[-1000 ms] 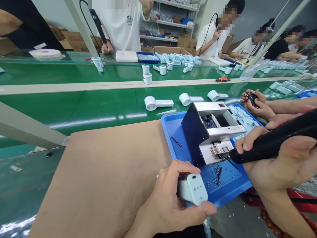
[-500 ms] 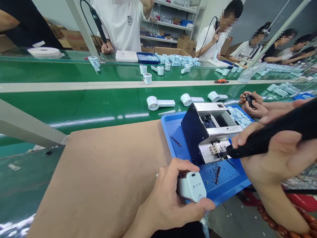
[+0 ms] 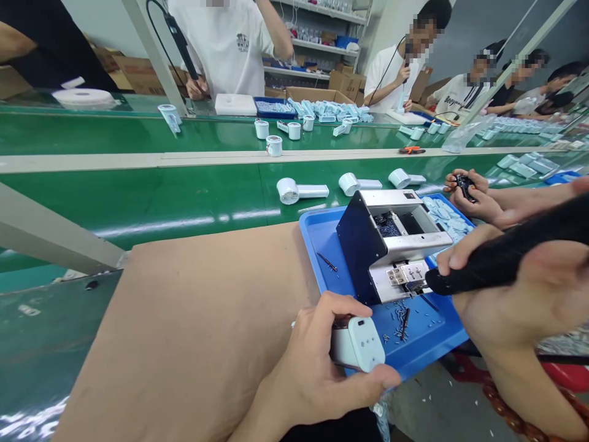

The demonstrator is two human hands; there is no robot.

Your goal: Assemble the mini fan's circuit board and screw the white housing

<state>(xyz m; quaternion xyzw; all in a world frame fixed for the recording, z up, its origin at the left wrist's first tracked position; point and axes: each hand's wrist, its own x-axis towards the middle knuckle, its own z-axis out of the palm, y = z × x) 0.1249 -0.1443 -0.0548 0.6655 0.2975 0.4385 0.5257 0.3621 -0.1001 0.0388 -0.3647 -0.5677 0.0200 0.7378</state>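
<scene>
My left hand (image 3: 317,362) is closed around a pale blue-white plastic housing (image 3: 367,345), its end face with a small slot and several holes turned towards the right. My right hand (image 3: 510,288) is wrapped round a black electric screwdriver (image 3: 501,261) whose tip end points left. That tip is beside the front plate of a screw feeder (image 3: 396,245), a black and silver box with dark screws in its upper hopper. Under the feeder lies a blue tray (image 3: 317,236) holding loose screws (image 3: 396,316) and a dark driver bit (image 3: 405,324).
Brown cardboard (image 3: 207,319) covers the bench to the left. Behind it runs a green conveyor (image 3: 207,196) with white handled parts (image 3: 288,191) on it. A co-worker's hands (image 3: 476,199) hold a dark piece at the right. A metal post (image 3: 59,230) rises at left.
My right hand and the screwdriver have drawn slightly right, away from the feeder's front plate. My left hand is nearly still. White parts on the near conveyor have shifted a little right.
</scene>
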